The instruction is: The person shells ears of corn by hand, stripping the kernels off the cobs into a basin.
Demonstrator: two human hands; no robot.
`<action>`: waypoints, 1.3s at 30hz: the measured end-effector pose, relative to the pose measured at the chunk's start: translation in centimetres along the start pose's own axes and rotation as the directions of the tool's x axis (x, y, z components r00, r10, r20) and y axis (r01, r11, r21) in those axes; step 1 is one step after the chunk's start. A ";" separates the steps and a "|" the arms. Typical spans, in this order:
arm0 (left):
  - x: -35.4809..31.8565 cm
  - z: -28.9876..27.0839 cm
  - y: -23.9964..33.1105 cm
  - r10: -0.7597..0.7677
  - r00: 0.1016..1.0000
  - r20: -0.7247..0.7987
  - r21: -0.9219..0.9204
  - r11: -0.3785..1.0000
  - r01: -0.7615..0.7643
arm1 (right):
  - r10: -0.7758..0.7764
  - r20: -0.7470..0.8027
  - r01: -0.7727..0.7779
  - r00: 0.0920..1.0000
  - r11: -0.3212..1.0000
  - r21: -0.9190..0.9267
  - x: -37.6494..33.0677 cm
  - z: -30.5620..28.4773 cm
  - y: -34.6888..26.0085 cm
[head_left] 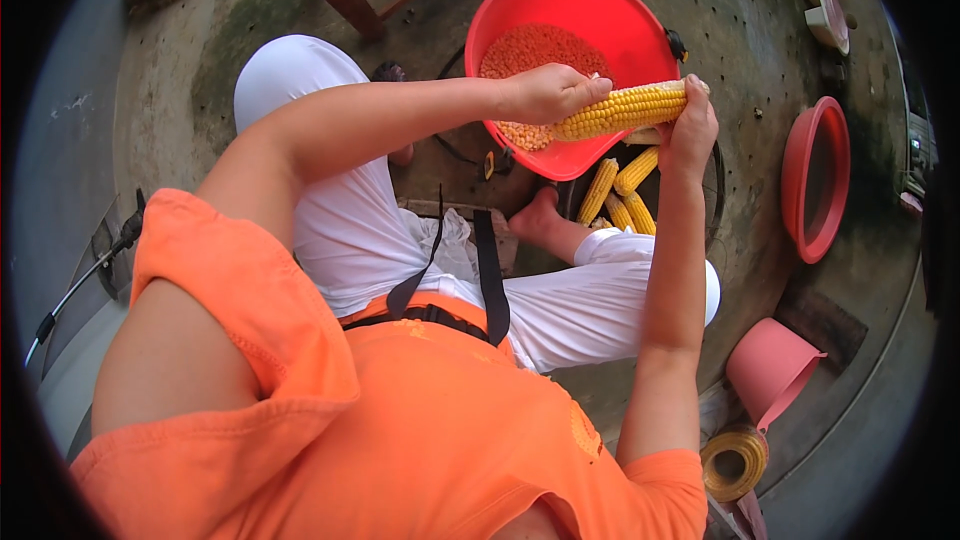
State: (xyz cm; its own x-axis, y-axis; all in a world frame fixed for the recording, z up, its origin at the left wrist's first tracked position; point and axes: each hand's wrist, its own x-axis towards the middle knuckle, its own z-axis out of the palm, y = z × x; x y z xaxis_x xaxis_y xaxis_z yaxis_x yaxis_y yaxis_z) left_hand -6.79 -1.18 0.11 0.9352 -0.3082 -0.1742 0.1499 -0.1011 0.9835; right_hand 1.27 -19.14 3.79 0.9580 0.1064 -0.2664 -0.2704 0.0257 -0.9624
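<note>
Over the round red plastic basin (640, 20) of loose kernels, left hand (545, 93) and right hand (693, 127) each grip one long yellow corn cob (620, 112), spare cobs (620, 195) just below.

Soft, even daylight, faint shadows, sharp centre, strong fisheye bending and black vignette at edges.

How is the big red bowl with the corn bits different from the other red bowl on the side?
The big red bowl holds loose corn kernels, while the smaller red bowl looks empty. The big one sits under the hands and the corn cob; the smaller one lies apart, to the person's right. Both are round, red, and on the ground.
</note>
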 end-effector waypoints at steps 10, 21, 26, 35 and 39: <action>0.5 0.0 -0.2 -0.083 0.996 -0.032 -0.053 0.995 0.082 | -0.108 -0.087 0.103 0.990 0.993 -0.061 0.3 -0.2 1.0; 1.3 -0.1 -1.4 -0.275 0.956 -0.104 -0.486 0.852 0.193 | -0.289 -0.133 0.273 0.948 0.953 -0.128 -0.3 0.7 0.1; 0.7 0.1 -0.4 -0.200 0.978 0.066 -0.300 0.930 0.211 | -0.182 -0.156 0.179 0.971 0.983 -0.033 -0.3 0.0 0.0; 1.2 -0.5 -0.8 -0.481 0.876 0.015 -0.579 0.711 0.400 | -0.337 -0.165 0.329 0.927 0.941 -0.075 -0.9 0.7 0.3; 1.1 0.1 -0.6 -0.478 0.878 -0.003 -0.559 0.729 0.395 | -0.406 -0.145 0.394 0.902 0.913 -0.104 -0.9 0.8 -0.2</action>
State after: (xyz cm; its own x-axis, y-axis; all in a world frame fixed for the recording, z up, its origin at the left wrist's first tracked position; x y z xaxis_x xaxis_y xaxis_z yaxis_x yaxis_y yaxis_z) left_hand -5.94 -1.58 -0.67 0.7507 -0.2192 -0.6232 0.6579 0.3334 0.6753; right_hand 0.40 -18.44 4.21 0.9881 -0.0590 0.1421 0.1401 -0.0377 -0.9894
